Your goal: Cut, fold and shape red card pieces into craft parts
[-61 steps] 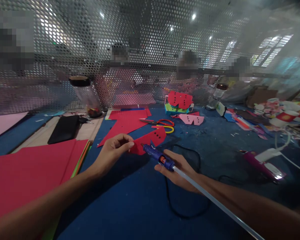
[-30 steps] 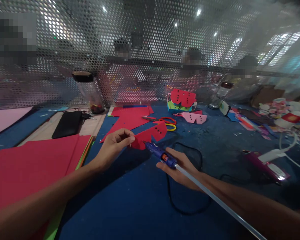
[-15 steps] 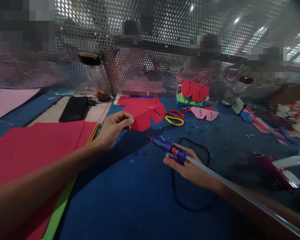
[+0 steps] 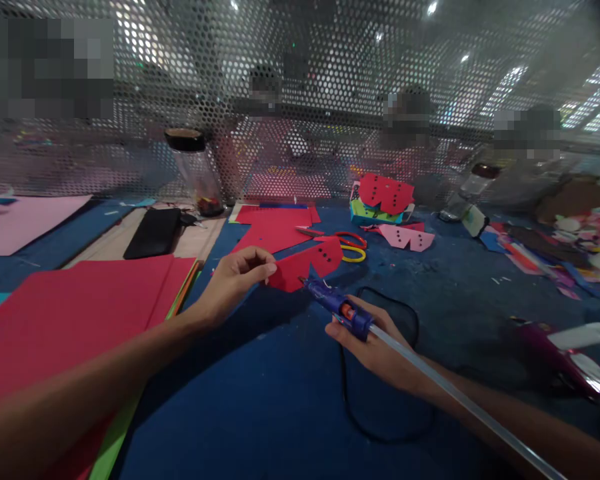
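Glue gun (image 4: 339,308) and red cut-out (image 4: 291,271) are now closer together; half a second ago, a clear gap lies between them.
The left hand (image 4: 243,278) pinches the cut-out's left end between thumb and fingers, above the blue table (image 4: 260,407). The right hand (image 4: 375,337) is closed round the glue gun, whose nozzle (image 4: 304,282) is at the cut-out's lower edge; whether they touch, I cannot tell.

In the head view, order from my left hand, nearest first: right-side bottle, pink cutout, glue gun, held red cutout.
1. Held red cutout: in your left hand.
2. Glue gun: in your right hand.
3. Pink cutout: right, farther back.
4. Right-side bottle: farther right, near mesh.
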Motion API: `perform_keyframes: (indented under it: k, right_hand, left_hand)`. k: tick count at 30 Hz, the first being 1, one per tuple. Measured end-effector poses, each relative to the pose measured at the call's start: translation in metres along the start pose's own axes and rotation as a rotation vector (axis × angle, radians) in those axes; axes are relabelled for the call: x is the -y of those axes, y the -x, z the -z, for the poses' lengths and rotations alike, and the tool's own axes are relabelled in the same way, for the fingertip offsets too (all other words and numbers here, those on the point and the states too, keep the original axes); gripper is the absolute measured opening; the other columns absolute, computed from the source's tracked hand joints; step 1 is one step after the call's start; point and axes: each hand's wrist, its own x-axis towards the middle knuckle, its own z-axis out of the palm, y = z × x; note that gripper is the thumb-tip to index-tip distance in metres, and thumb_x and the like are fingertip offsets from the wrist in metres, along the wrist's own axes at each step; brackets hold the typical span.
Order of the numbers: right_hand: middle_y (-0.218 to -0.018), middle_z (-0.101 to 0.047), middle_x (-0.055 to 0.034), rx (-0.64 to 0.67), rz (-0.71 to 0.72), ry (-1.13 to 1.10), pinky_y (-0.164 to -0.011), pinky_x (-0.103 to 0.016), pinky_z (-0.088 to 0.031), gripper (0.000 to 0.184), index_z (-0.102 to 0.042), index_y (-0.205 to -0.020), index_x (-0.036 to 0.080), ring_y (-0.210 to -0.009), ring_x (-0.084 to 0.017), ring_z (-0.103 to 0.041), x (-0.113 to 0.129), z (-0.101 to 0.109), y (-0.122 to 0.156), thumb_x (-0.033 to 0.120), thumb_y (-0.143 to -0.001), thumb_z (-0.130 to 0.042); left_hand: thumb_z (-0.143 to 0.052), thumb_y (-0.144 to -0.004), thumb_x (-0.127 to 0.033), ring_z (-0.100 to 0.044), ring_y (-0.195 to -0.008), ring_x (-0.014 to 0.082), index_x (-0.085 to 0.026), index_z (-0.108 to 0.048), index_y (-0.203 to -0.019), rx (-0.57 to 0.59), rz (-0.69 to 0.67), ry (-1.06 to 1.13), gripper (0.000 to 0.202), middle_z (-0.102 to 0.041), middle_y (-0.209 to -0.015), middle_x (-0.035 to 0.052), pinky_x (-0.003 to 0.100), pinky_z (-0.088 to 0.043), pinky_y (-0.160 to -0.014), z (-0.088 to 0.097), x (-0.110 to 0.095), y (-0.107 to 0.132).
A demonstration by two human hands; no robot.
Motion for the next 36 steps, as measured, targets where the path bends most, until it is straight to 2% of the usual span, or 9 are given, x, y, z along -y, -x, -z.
perform_keyframes:
  k: [8,18,36]
  right_hand:
    - [-0.076,-0.058,0.0010,0.092,-0.010,-0.072,-0.062,-0.025,-0.046,0.026,-0.059,-0.086,0.021,-0.066,-0.013,-0.053,0.007,0.001,-0.005,0.045,-0.093,-0.068]
    - [-0.076,-0.052,0.0028,0.113,0.068,-0.018,-0.058,-0.024,-0.039,0.028,-0.052,-0.081,0.021,-0.064,-0.010,-0.047,0.009,0.004,-0.006,0.040,-0.093,-0.068]
    - [-0.074,-0.051,0.0038,0.090,0.068,0.031,-0.056,-0.024,-0.037,0.029,-0.051,-0.080,0.022,-0.062,-0.010,-0.045,0.007,0.003,-0.007,0.041,-0.092,-0.068]
  left_hand:
    - [-0.077,-0.080,-0.034,-0.054,-0.067,0.0134,-0.019,-0.068,-0.081,0.005,0.040,-0.026,0.018,-0.061,-0.071,-0.0011,0.026,-0.039,-0.065,-0.002,-0.001,0.003]
    - [-0.076,-0.083,-0.034,-0.053,-0.067,0.0122,-0.019,-0.067,-0.081,0.055,0.014,-0.040,0.018,-0.060,-0.070,-0.0023,0.026,-0.039,-0.066,-0.003,0.001,0.004]
    - [-0.074,-0.084,-0.035,-0.054,-0.065,0.0128,-0.019,-0.067,-0.082,0.077,-0.008,-0.087,0.017,-0.061,-0.071,-0.0009,0.026,-0.040,-0.062,-0.006,-0.004,0.008]
